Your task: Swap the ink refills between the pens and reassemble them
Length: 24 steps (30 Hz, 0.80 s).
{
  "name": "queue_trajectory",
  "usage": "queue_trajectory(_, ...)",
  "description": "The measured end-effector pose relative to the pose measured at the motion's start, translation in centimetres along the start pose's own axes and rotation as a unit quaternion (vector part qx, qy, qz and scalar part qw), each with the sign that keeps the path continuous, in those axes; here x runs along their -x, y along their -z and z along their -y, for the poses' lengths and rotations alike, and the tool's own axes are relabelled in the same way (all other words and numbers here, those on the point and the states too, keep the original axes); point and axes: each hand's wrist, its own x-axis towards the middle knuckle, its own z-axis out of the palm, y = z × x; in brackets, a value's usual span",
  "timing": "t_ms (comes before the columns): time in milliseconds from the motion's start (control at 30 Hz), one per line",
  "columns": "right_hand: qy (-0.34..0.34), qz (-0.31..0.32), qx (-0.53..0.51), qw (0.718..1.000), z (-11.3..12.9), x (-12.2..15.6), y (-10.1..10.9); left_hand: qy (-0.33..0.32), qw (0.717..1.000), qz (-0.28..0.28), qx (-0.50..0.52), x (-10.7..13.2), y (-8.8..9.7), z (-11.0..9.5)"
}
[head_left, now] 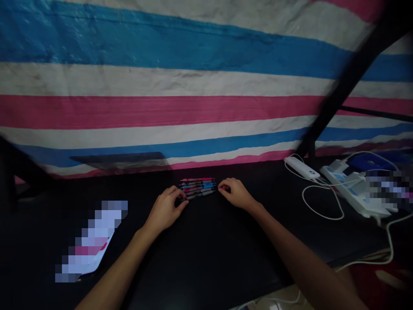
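Several pens (197,187) lie side by side in a small stack of rows on the black tabletop, with red, blue and dark grey barrels. My left hand (165,207) rests at their left ends, its fingers curved and a gap showing between thumb and forefinger. The fingertips there are at or against the pen ends; exact contact is hard to see. Just off the right ends is my right hand (238,193), its fingers curled and thumb and forefinger drawn together. No pen shows between those fingers.
A lit phone (101,258), partly pixelated, lies at the left. On the right are a white power bank (301,167), a power strip (355,193) with plugs and looping white cables. A striped tarp (193,82) hangs behind, with dark slanted frame bars (348,82).
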Motion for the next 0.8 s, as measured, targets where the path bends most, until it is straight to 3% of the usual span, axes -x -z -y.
queue_trajectory(167,0.002,-0.018,-0.010,1.000,-0.1,-0.1,0.2,0.016,0.998,-0.018,0.061,-0.2,0.6,0.1)
queue_trajectory(267,-0.005,-0.035,-0.042,0.998,0.1,-0.2,0.3,0.077,0.986,-0.052,0.138,-0.3,0.9,0.2)
queue_trajectory(333,-0.013,-0.047,-0.095,0.994,0.6,-0.2,0.3,0.128,0.960,-0.069,0.240,-0.3,0.9,-0.2)
queue_trajectory(400,-0.016,-0.061,-0.163,0.985,1.5,-0.1,0.2,0.160,0.915,-0.070,0.363,-0.3,0.7,-1.0)
queue_trajectory(467,-0.003,-0.070,-0.220,0.973,2.9,0.0,-0.1,0.185,0.875,-0.052,0.443,-0.2,0.2,-2.3)
queue_trajectory(533,0.029,-0.075,-0.254,0.964,4.5,0.2,-0.3,0.182,0.854,-0.019,0.488,0.1,-0.4,-3.8)
queue_trajectory(667,0.063,-0.058,-0.276,0.957,6.6,0.7,-0.5,0.111,0.868,0.071,0.479,0.6,-1.3,-5.7)
queue_trajectory(800,0.052,-0.014,-0.311,0.949,6.6,0.8,-0.3,0.097,0.906,0.054,0.409,0.8,-1.8,-5.5)
